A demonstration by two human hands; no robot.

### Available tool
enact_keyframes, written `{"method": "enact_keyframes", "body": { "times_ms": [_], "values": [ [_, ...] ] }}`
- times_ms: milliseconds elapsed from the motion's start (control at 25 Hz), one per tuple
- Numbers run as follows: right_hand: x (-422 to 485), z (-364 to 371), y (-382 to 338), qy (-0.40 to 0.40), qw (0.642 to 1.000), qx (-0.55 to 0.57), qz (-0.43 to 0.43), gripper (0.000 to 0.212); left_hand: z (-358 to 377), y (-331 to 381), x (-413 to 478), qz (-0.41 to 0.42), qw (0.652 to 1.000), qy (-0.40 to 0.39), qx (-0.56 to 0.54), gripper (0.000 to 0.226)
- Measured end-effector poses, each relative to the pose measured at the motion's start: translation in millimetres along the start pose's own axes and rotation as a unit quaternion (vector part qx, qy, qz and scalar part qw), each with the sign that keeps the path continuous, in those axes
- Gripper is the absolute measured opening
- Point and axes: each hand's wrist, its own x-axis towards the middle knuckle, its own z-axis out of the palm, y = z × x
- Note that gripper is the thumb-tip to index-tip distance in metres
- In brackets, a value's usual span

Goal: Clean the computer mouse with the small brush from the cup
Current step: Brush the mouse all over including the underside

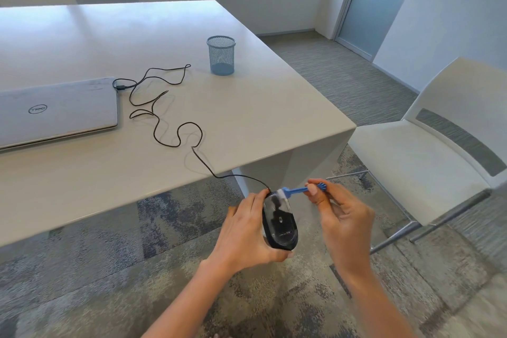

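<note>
My left hand (247,230) grips a black computer mouse (280,223) below the table's near edge, with its underside turned up toward me. My right hand (340,214) pinches a small blue brush (297,190) by its handle. The brush's white bristle end touches the front end of the mouse, where the cable comes out. The black cable (164,107) runs from the mouse up over the table edge in loose loops. A blue mesh cup (221,55) stands upright on the table far from both hands; nothing is visible in it.
A closed silver laptop (55,110) lies at the left of the white table (247,123), with the cable's plug beside it. A white chair (428,156) stands right of the table corner. Two more chairs stand at the far side. Patterned carpet lies below.
</note>
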Motion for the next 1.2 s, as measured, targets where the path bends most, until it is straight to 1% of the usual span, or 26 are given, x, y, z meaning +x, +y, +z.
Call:
{"method": "enact_keyframes", "body": {
  "times_ms": [80, 120, 320, 440, 520, 600, 720, 840, 1000, 1200],
  "values": [
    [-5.1, 10.7, -1.7, -0.031, 0.998, 0.053, 0.027, 0.013, -0.1, 1.2, 0.6, -0.002, 1.000, 0.003, 0.000, 0.127],
    [-6.3, 13.6, -1.2, -0.030, 0.998, 0.050, 0.026, 0.012, -0.9, 1.7, 1.2, -0.003, 1.000, 0.004, -0.002, 0.127],
    [6.2, -1.0, 11.6, 0.027, 0.999, -0.026, 0.007, 0.019, -4.1, -2.3, -0.2, -0.009, 1.000, 0.006, -0.015, 0.128],
    [3.0, -1.3, 12.9, 0.013, 1.000, -0.022, 0.007, 0.015, -3.0, -0.1, 0.8, -0.018, 0.999, 0.008, -0.043, 0.126],
    [-0.5, -2.2, 10.9, -0.016, 0.999, 0.002, 0.027, 0.012, -2.6, 1.0, 1.4, -0.040, 0.994, 0.014, -0.096, 0.126],
    [2.2, -9.6, 9.0, -0.034, 0.996, 0.050, 0.068, 0.012, -2.8, -2.1, 0.3, -0.074, 0.984, 0.027, -0.159, 0.126],
    [13.8, -21.6, 6.0, -0.018, 0.983, 0.137, 0.121, 0.012, -2.3, -9.0, -1.5, -0.102, 0.969, 0.034, -0.224, 0.124],
    [20.1, -17.8, 2.1, -0.008, 0.977, 0.168, 0.133, 0.012, -0.4, -7.6, -2.2, -0.109, 0.956, 0.025, -0.271, 0.117],
    [13.0, -3.4, 1.5, -0.040, 0.978, 0.153, 0.133, 0.013, 1.2, -4.9, -1.1, -0.116, 0.949, 0.015, -0.292, 0.120],
    [15.6, -18.1, -1.1, -0.097, 0.976, 0.153, 0.116, 0.013, -0.9, -12.9, -2.9, -0.124, 0.948, 0.014, -0.292, 0.109]
  ]
}}
